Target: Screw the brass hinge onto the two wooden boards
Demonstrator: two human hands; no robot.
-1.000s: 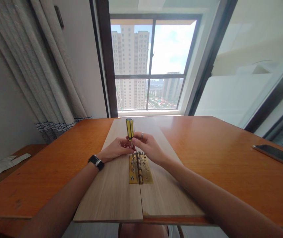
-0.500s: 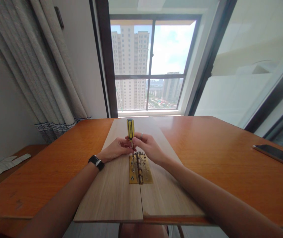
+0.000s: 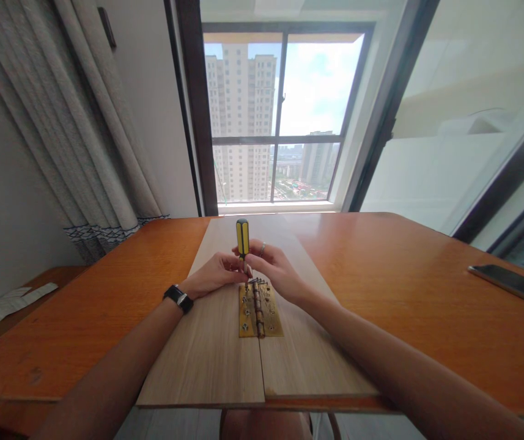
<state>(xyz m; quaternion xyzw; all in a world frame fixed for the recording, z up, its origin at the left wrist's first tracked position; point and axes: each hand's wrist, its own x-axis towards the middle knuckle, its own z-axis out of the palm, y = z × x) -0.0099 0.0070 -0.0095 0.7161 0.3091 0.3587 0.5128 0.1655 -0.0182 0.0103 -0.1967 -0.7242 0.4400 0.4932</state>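
A yellow and black screwdriver (image 3: pixel 242 237) stands upright over the far left part of a brass hinge (image 3: pixel 249 318). My right hand (image 3: pixel 274 266) is closed, its thumb and fingers pinching the lower handle. My left hand (image 3: pixel 218 272) is closed round the shaft near the tip, its edge resting on the wood. Screws sit in the holes of the hinge's left leaf; the right leaf shows bare holes. Several loose screws (image 3: pixel 258 281) lie at the hinge's far end. The hinge spans the seam between two pale wooden boards (image 3: pixel 206 360) (image 3: pixel 310 360).
The boards lie on an orange-brown wooden table (image 3: pixel 408 293). A dark phone (image 3: pixel 513 286) is at the table's right edge. Beyond the table are a window (image 3: pixel 280 140) and a grey curtain (image 3: pixel 82 122). A white strip (image 3: pixel 14 305) lies at the lower left.
The screwdriver's handle has turned about its axis, showing a different face. Both hands stay in nearly the same place, and the view has shifted very slightly.
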